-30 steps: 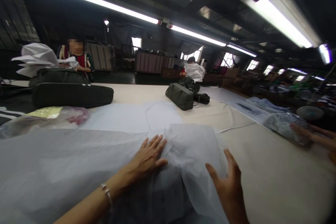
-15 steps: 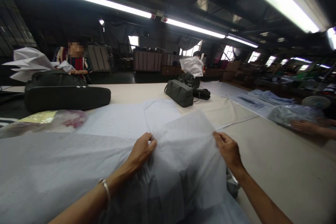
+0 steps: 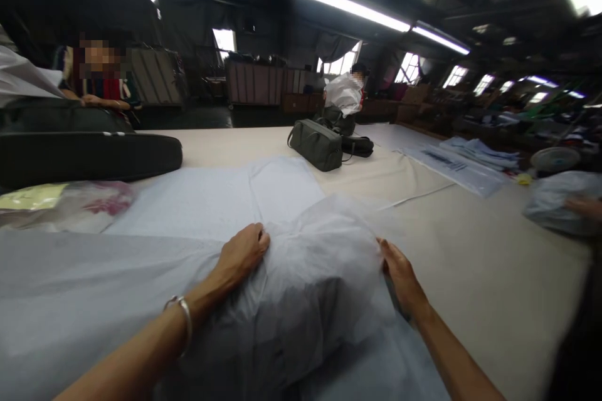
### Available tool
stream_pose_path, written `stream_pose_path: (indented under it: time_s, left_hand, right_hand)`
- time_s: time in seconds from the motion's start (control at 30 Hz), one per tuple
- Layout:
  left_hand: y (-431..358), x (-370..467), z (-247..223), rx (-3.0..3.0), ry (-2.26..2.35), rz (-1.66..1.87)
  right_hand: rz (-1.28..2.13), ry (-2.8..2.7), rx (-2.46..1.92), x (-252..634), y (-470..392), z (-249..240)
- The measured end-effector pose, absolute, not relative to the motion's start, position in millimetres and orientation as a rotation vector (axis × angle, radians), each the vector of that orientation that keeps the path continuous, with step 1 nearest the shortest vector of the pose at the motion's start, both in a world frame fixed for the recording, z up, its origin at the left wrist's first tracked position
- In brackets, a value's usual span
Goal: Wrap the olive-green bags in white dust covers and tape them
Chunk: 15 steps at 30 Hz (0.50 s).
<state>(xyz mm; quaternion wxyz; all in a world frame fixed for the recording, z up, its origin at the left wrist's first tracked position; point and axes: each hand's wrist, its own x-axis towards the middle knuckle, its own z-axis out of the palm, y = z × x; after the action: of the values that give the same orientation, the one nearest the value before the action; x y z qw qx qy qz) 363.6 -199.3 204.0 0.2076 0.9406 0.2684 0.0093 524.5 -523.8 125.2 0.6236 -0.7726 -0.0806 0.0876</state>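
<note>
Thin, whitish translucent sheeting (image 3: 324,263) is bunched over something dark in front of me; the covered thing cannot be made out. My left hand (image 3: 245,250), below a silver bracelet, is closed on a gathered fold of the sheeting. At the sheeting's right edge, my right hand (image 3: 399,269) pinches it between thumb and fingers. More of the pale material spreads left and lies flat on the cream table (image 3: 470,250) beyond my hands.
A long dark case (image 3: 89,156) and a clear bag with yellow and red contents (image 3: 70,203) lie at left. Dark green bags (image 3: 316,144) stand farther back. People are across the table; another person's hand (image 3: 583,207) touches a plastic-wrapped bundle (image 3: 555,200) at right.
The view has shifted. The sheeting between my hands has dropped from a raised flap into a rounded drape over the dark thing. At right, the wrapped bundle looks lifted and bunched.
</note>
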Motion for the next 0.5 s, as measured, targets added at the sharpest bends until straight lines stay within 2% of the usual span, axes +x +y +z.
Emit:
stream_pose_path:
  time_s: [0.17,0.23,0.4,0.5]
  left_hand:
    - [-195.9,365.2,204.5,2.614,0.736,-0.029]
    - [-194.9,365.2,205.3,2.616,0.733,-0.03]
    - [-194.7,364.3,208.6,2.63,0.722,-0.014]
    - [-195.7,364.3,210.8,2.654,0.709,-0.001]
  right_hand:
    - [0.601,-0.129,-1.535,473.5,-578.4,98.3]
    - [0.576,-0.12,-1.573,462.3,-585.5,85.8]
    - [0.254,-0.119,-1.556,453.8,-577.2,80.2]
    - [0.306,-0.27,-1.468,444.7,-573.5,84.5]
